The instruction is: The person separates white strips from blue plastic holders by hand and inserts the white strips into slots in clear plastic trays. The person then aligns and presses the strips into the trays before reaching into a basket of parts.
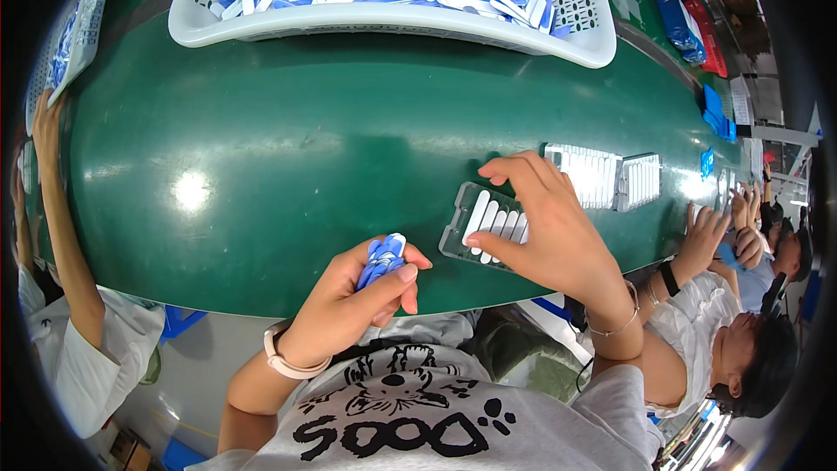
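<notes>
My left hand [353, 292], near the table's front edge, is closed round a bundle of small flat blue-and-white sticks [381, 260] with rounded ends. To its right, my right hand [558, 231] is over a clear plastic tray [453, 231], thumb and index finger spread apart. White round-ended sticks [478, 216] lie side by side in that tray. The thumb tip is at the sticks; whether it presses on them I cannot tell. My palm and fingers cover the tray's right part. Two more clear trays, a fuller one [582, 176] and a smaller-looking one [641, 181], lie just beyond my right hand.
A white perforated basket [392, 28] heaped with blue-and-white sticks stands at the far side of the green table [261, 183]. Another basket [87, 35] is at far left, a co-worker's hand on it. Co-workers sit close at right. Blue packets [717, 113] lie far right.
</notes>
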Available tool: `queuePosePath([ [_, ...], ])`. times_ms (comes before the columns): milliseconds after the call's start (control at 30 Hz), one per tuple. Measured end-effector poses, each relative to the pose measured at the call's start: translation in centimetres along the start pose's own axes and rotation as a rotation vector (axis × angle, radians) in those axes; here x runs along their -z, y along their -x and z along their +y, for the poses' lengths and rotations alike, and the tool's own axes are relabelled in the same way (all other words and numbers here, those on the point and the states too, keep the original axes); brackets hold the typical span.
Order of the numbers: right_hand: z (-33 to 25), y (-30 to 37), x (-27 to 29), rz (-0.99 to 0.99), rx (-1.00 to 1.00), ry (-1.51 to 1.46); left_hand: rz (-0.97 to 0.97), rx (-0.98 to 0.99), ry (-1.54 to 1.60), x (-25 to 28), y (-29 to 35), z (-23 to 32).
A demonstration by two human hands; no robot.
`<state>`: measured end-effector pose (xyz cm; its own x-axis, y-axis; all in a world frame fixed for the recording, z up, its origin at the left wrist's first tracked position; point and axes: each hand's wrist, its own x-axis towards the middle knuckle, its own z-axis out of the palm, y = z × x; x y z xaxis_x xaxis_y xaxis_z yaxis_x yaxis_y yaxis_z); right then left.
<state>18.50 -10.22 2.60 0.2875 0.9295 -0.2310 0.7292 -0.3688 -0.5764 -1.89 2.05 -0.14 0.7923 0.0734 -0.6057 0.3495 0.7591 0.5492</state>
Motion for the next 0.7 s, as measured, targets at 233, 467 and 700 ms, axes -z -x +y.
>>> queuePosePath([
  [233,2.1,1.4,0.4,0.014,-0.083,-0.102,0.024,0.001,-0.005,-0.4,-0.3,0.2],
  [467,2.5,0.5,0.5,0.031,-0.055,-0.143,0.020,-0.027,-0.065,-0.5,-0.1,0.2],
  [700,2.0,0.8,-1.7,0.212,-0.094,-0.117,0.031,-0.087,-0.034,-0.6,0.4,-1.1],
])
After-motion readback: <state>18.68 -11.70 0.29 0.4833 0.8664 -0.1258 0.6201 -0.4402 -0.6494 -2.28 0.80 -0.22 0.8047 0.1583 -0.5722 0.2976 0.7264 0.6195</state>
